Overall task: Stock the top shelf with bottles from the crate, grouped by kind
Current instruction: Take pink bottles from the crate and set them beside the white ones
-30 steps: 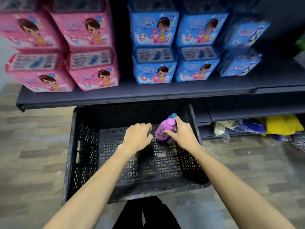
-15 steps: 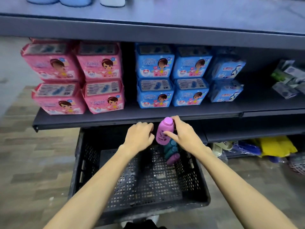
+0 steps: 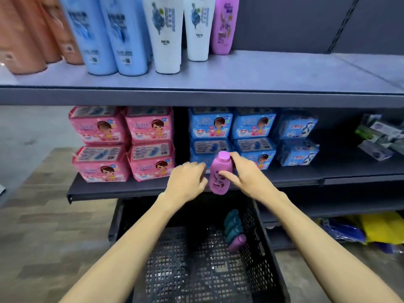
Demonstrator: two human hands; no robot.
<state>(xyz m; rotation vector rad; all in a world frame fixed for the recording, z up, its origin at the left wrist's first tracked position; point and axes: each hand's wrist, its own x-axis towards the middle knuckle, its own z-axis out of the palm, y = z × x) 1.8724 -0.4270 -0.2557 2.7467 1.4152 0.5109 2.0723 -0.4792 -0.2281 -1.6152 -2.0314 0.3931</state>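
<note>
Head view: the top shelf (image 3: 273,71) carries upright bottles (image 3: 166,36) at its left. Below, the black crate (image 3: 272,254) holds teal bottles (image 3: 232,224) and a purple bottle (image 3: 237,243) against its right wall. Above it, both forearms reach forward. The right hand (image 3: 248,179) pinches the pink bottle (image 3: 219,171) upright, thumb in front; the left hand (image 3: 185,184) curls its fingers just beside it, contact unclear.

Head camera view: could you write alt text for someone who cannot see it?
A person's right hand holds a small purple bottle above a black crate, the left hand curled close beside it. Above, the top shelf carries tall orange, blue, white and purple bottles at its left; a few teal and purple bottles lie in the crate.
</note>
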